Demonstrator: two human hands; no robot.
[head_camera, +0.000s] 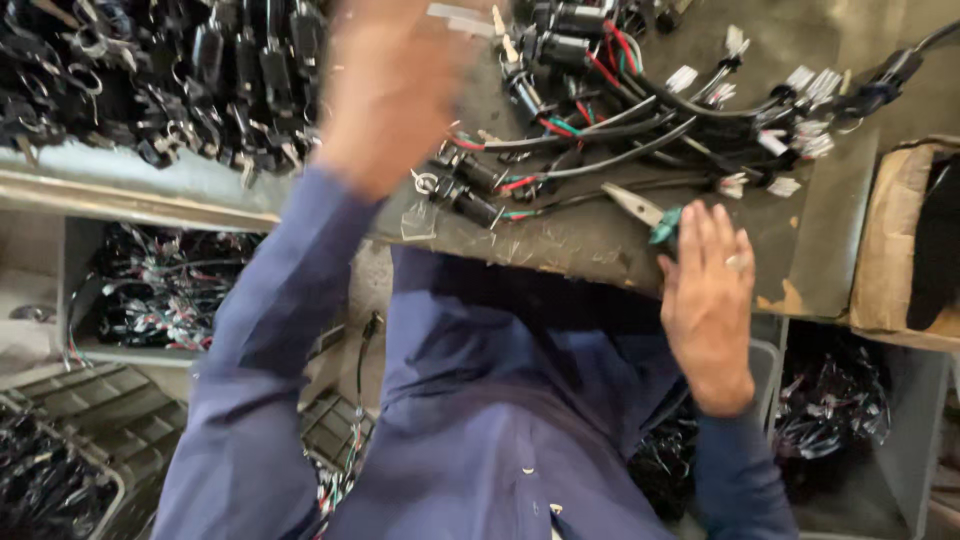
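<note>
Lying beside open right hand (707, 300) — pliers (640, 210), wire harnesses (640, 130); left hand (390, 90) blurred — grip unclear.

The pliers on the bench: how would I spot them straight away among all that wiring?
Start at the grey workbench with its tangle of black wire bundles. At its near edge rests the person's right hand, flat and open. The pliers lie just beyond those fingertips: bare metal jaws pointing toward the wires, and a teal handle, the only such colour there.
</note>
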